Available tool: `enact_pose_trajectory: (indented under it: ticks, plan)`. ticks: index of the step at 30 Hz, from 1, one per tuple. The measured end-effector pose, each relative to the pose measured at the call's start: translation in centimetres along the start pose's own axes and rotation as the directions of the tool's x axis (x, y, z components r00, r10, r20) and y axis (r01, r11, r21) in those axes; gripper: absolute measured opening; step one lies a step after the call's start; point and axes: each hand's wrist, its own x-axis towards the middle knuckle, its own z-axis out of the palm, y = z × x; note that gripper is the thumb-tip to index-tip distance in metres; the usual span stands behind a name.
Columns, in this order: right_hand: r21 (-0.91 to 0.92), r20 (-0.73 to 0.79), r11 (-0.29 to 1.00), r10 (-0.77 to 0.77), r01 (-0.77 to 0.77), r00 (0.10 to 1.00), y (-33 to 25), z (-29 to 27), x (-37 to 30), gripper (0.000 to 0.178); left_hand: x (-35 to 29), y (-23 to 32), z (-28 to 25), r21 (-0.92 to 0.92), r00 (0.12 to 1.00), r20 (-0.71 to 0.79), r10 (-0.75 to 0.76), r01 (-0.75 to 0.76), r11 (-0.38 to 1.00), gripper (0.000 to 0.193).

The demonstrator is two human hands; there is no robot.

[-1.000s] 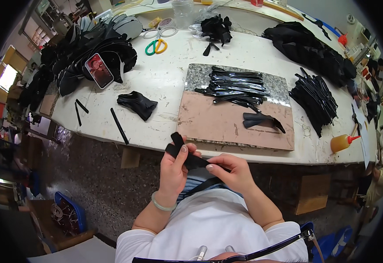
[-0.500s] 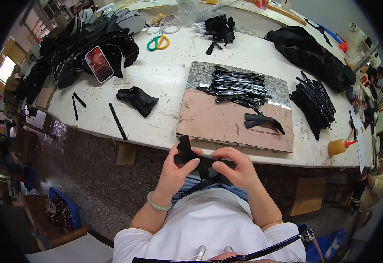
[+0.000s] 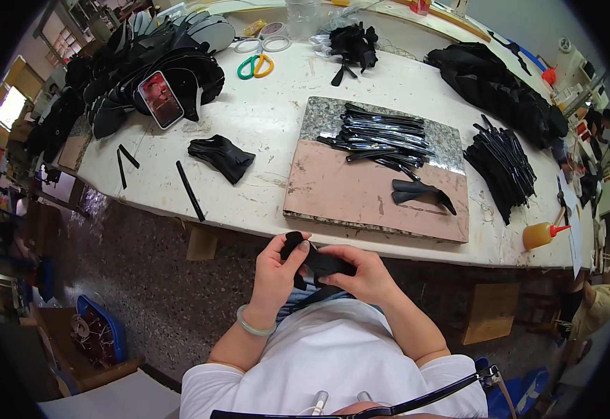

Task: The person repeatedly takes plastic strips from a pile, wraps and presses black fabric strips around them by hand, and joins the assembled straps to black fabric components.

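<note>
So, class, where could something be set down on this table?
Bare tabletop lies between the scissors, crumpled black piece and board; the board's pink area left of the small black piece is free too. Crowded: far left, by the black heap and phone; right of the board, by the strip bundle.

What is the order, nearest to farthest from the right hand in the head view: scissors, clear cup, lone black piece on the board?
1. Lone black piece: on the board, ahead-right of the right hand.
2. Scissors: farther back, left.
3. Clear cup: farthest back, left.
</note>
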Motion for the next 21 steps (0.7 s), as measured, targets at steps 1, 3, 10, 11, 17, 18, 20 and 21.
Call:
enact_pose_trajectory:
  ticks: [1,3,10,11,17,18,20,21]
  plan:
    - [-0.063,0.004,0.998,-0.004,0.004,1.0,0.1,-0.2,0.0,0.04,0.0,0.1,0.0,0.046,1.0,-0.013,0.013,-0.013,0.999,0.021]
    - [-0.113,0.053,0.993,0.044,-0.038,0.998,-0.5,-0.7,0.0,0.037,-0.1,0.6,-0.2,0.096,0.997,-0.048,0.061,-0.056,0.994,0.02]
    - [-0.125,0.267,0.978,0.195,-0.167,0.944,-0.7,-2.8,-0.4,0.034,0.3,2.7,-0.7,0.207,0.944,-0.18,0.275,-0.237,0.949,0.018]
    - [-0.125,0.268,0.978,0.194,-0.166,0.944,-0.7,-3.0,-0.7,0.034,0.2,2.6,-0.6,0.207,0.95,-0.163,0.266,-0.231,0.951,0.019]
    - [-0.209,0.349,0.975,0.145,-0.074,0.926,-0.4,-4.2,-0.9,0.052,-0.2,3.7,-0.5,0.311,0.99,0.016,0.138,-0.136,0.941,0.019]
    - [-0.221,0.333,0.967,-0.043,0.122,0.942,-0.5,-4.7,-0.7,0.057,-0.3,4.0,-0.4,0.313,0.99,0.015,0.139,-0.136,0.94,0.019]
    - [-0.187,0.327,0.945,-0.199,0.27,0.924,-1.3,-5.9,-0.5,0.066,-0.5,4.6,-0.2,0.49,0.963,0.135,0.231,-0.268,0.83,0.017]
    - [-0.185,0.327,0.944,-0.202,0.272,0.923,-1.7,-6.0,-0.3,0.066,-0.6,4.9,-0.1,0.492,0.963,0.136,0.233,-0.27,0.828,0.017]
